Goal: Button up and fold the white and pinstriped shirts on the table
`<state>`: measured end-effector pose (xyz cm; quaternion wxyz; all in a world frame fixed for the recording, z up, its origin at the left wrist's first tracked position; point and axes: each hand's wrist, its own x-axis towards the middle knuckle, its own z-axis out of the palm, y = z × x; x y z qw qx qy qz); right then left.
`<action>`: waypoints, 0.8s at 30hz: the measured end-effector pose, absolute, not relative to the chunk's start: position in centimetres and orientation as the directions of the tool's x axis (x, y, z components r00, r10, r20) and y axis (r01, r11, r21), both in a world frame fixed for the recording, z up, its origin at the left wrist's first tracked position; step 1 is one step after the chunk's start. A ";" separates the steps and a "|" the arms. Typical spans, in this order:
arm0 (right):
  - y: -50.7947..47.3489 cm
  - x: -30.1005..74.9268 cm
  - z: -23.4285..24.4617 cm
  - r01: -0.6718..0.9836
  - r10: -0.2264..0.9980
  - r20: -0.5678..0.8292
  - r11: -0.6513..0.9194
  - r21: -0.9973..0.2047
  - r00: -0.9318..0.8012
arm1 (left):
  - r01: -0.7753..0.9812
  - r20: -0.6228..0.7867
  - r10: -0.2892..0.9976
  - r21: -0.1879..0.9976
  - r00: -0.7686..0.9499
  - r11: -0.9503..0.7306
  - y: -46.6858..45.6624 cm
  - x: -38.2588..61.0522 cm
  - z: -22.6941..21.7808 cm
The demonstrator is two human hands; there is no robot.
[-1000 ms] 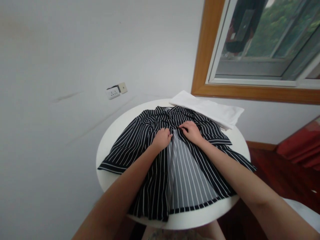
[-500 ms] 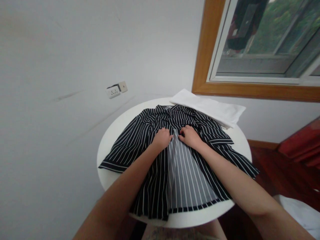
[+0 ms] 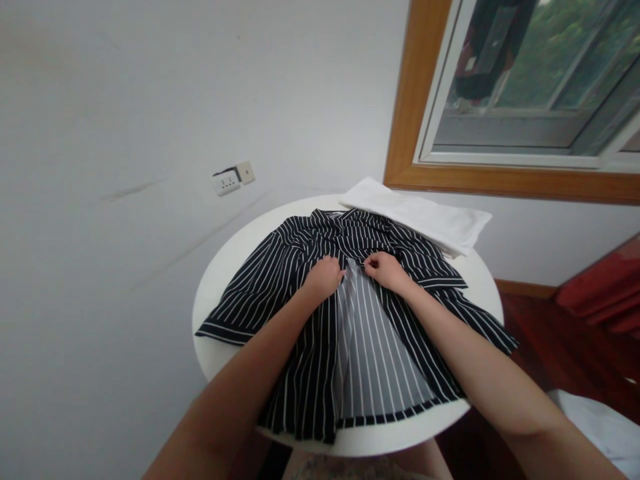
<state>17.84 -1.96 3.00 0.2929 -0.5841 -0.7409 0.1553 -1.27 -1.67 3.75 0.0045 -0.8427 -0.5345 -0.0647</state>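
Observation:
A black shirt with white stripes [image 3: 280,280] lies spread front-up on a round white table [image 3: 225,260]. Its front is parted, showing the grey striped inside. My left hand [image 3: 325,277] is closed on the left front edge near the chest. My right hand [image 3: 385,270] pinches the right front edge just across the gap, its fingers pressed together. Both hands sit close to each other, a little below the collar.
A folded white cloth [image 3: 425,217] lies at the table's far right edge. Behind it is a wood-framed window [image 3: 405,133]. A wall socket [image 3: 225,181] is on the white wall. A red seat [image 3: 600,287] stands at right on a dark wooden floor.
My right hand has shifted slightly right and its fingers have drawn together on the shirt's edge. My left hand has stayed put.

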 end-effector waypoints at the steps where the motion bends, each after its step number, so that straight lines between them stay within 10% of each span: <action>1: -1.9 17.9 2.9 0.746 0.961 0.241 0.256 -0.614 -0.132 | 0.901 0.124 0.901 0.074 0.416 -0.427 -1.6 -1.4 3.9; 11: -1.4 18.0 2.5 0.588 0.971 0.210 0.239 -0.773 -0.119 | 0.690 0.380 0.881 0.558 0.281 -0.461 -0.3 -1.0 4.0; 24: -1.9 17.2 2.5 0.436 0.955 0.266 0.296 -0.850 -0.131 | 0.753 0.265 0.870 0.437 0.416 -0.492 -0.2 -0.2 1.9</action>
